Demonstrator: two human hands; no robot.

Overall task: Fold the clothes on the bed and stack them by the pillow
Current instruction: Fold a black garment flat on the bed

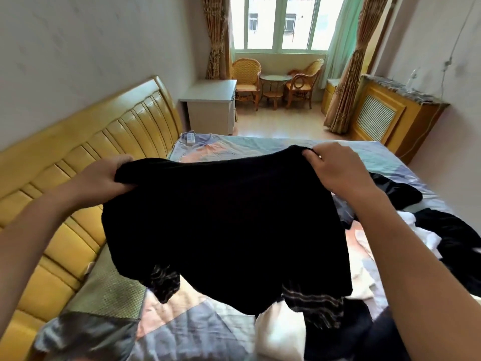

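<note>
A black garment (226, 225) hangs spread out above the bed (182, 321), with striped cuffs showing at its lower edge. My left hand (104, 175) grips its upper left corner and my right hand (335, 168) grips its upper right corner. A heap of loose black and white clothes (442, 235) lies on the bed to the right, and more white and dark pieces (281, 332) lie under the hanging garment. A greenish woven pillow (109, 290) rests against the headboard at lower left.
The yellow wooden headboard (78, 162) runs along the left. A white remote (190, 138) lies at the bed's far corner. Beyond the bed stand a white nightstand (210, 105), two wicker chairs with a small table (276, 84) and a radiator cabinet (385, 118).
</note>
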